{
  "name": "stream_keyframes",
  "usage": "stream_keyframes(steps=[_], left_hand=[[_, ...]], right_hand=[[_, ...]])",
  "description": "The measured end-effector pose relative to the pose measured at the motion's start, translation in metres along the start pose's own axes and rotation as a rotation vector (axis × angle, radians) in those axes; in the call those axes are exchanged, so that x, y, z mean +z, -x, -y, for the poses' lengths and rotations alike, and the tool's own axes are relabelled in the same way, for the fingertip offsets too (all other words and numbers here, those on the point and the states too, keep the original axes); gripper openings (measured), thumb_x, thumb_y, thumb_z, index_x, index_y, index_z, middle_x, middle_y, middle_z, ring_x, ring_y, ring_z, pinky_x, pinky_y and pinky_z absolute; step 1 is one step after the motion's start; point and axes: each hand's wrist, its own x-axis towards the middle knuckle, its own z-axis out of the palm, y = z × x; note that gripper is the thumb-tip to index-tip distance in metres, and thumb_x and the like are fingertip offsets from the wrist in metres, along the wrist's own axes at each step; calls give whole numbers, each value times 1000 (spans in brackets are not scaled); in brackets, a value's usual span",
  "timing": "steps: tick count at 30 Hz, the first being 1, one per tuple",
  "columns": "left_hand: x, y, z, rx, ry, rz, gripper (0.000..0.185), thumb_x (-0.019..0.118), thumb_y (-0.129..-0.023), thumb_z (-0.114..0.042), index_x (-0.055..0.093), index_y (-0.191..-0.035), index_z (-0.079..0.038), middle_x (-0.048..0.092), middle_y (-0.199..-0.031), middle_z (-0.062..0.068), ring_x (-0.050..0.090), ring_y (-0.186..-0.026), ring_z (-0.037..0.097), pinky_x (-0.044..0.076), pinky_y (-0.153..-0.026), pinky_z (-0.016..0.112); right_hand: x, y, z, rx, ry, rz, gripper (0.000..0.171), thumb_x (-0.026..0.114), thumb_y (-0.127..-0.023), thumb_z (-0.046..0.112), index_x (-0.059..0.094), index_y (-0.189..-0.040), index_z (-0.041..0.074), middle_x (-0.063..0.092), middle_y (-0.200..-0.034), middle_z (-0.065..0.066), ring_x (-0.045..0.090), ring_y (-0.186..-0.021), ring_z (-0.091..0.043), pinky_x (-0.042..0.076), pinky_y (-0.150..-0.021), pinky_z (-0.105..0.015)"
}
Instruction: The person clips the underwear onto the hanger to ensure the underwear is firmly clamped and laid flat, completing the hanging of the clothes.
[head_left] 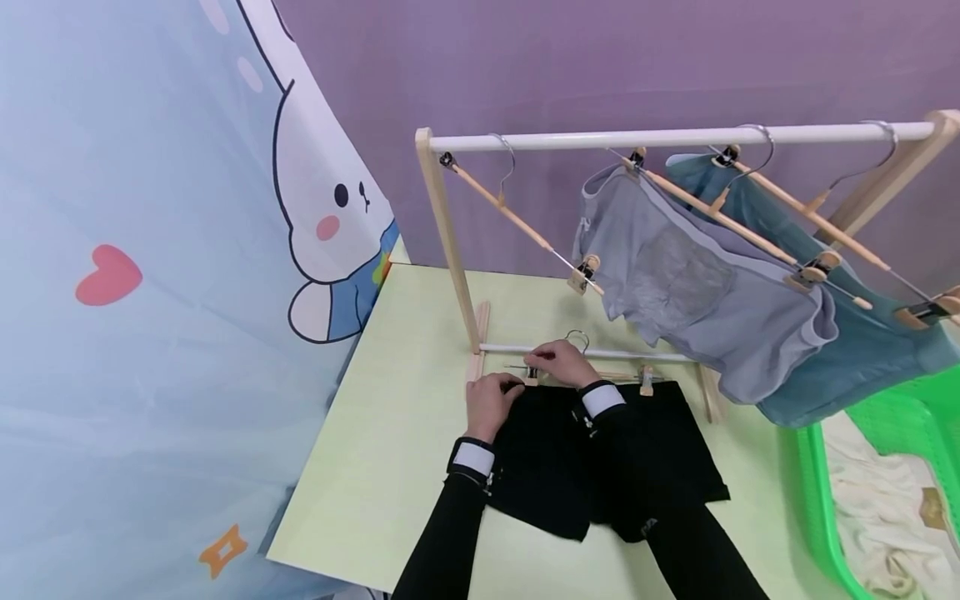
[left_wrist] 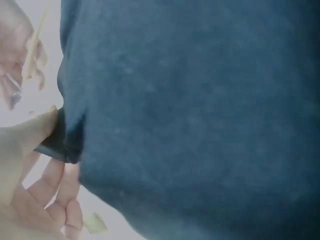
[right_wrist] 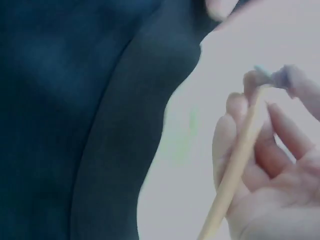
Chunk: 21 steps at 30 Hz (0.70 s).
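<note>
Black shorts (head_left: 542,471) lie flat on the pale table, waistband toward the rack. My left hand (head_left: 487,407) pinches the left corner of the waistband between thumb and fingers; in the left wrist view the dark cloth (left_wrist: 190,110) fills most of the picture. My right hand (head_left: 564,363) pinches the left clip (head_left: 532,376) of a wooden clip hanger, just beyond the waistband. In the right wrist view the hanger's wooden bar (right_wrist: 235,170) runs across the fingers. The hanger's right clip (head_left: 647,381) sits at the waistband's right part. Whether it grips the cloth is hard to tell.
A wooden rack with a white rail (head_left: 615,140) stands over the table's far side. From it hang a bare clip hanger (head_left: 502,202), grey shorts (head_left: 675,267) and teal shorts (head_left: 862,333). At the right, a green basket (head_left: 817,500) holds cream clothing (head_left: 870,492).
</note>
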Motion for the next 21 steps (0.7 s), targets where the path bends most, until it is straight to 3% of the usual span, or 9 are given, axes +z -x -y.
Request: stream_keyframes(steps=[3, 12, 21], left_hand=[[-1, -1, 1, -6, 64, -19, 11, 78, -86, -31, 81, -91, -22, 77, -83, -5, 71, -82, 17, 50, -79, 39], [-6, -5, 1, -54, 172, -18, 10, 77, -88, -27, 81, -91, -18, 76, -83, -2, 71, -80, 17, 54, -75, 35], [-8, -4, -2, -82, 281, -11, 15, 74, -90, -26, 81, -98, -15, 78, -94, 0, 72, -91, 18, 56, -79, 37]], right_hand=[[-1, 0, -1, 1, -24, -20, 30, 66, -97, 23, 73, -114, 0, 72, -113, -18, 67, -103, -32, 52, -92, -45], [3, -3, -1, -97, -18, -248, 19, 75, -89, 18, 79, -98, 1, 76, -94, -15, 72, -84, -29, 57, -77, -40], [8, 1, -1, -45, 16, -162, 19, 74, -90, 18, 79, -100, 3, 76, -95, -13, 72, -85, -27, 56, -77, -41]])
